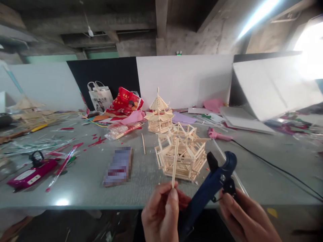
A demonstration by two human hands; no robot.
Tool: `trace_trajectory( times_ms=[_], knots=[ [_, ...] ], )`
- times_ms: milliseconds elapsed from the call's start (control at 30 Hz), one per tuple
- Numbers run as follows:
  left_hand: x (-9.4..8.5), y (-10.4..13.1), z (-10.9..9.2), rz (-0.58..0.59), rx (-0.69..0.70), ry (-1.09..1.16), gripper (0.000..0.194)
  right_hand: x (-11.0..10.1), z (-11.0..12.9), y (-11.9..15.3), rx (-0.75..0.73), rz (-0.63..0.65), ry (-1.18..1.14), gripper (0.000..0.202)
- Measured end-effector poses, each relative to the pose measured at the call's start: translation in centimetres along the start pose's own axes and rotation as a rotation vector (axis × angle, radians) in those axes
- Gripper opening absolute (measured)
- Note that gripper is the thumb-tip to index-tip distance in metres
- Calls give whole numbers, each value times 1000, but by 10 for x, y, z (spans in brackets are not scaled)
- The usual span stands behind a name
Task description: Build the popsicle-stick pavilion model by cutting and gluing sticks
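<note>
Between thumb and fingers, my left hand pinches a thin pale wooden stick that points upward. My right hand grips a dark blue cutting tool with a curved black head, at the right of the stick. The tool's lower end is partly hidden behind my left hand. Just beyond the stick, an open lattice structure of wooden sticks rests on the table. Behind it stands a small wooden pagoda model with a pointed roof.
A pink glue gun with a black cable lies at the right. A phone lies left of the structure, with a magenta power strip further left. White boards, a red bag and paper scraps line the back.
</note>
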State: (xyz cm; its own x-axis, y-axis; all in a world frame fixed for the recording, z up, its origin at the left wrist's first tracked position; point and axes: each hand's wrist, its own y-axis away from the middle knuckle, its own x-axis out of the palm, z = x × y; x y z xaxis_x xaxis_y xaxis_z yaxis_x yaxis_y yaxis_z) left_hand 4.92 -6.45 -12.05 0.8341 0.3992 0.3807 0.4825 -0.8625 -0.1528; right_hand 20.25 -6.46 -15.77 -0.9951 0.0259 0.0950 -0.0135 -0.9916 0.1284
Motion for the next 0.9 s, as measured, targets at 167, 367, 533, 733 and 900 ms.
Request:
trace_trajectory(
  times_ms=[167, 367, 533, 733, 900],
  knots=[
    [-1, 3, 11, -9, 324, -175, 9, 14, -8, 4, -138, -15, -79, 33],
    [20, 10, 27, 5, 756, -315, 23, 18, -3, 0, -229, -143, -118, 48],
    [44, 22, 36, 36, 847, -353, 27, 14, 17, 3, -342, -213, -58, 56],
    [55, 30, 35, 239, 662, -329, 27, 16, 19, 1, -327, -379, -239, 53],
    [42, 11, 29, 324, 320, -275, 14, -15, 19, -1, -125, -329, -446, 56]
  ],
)
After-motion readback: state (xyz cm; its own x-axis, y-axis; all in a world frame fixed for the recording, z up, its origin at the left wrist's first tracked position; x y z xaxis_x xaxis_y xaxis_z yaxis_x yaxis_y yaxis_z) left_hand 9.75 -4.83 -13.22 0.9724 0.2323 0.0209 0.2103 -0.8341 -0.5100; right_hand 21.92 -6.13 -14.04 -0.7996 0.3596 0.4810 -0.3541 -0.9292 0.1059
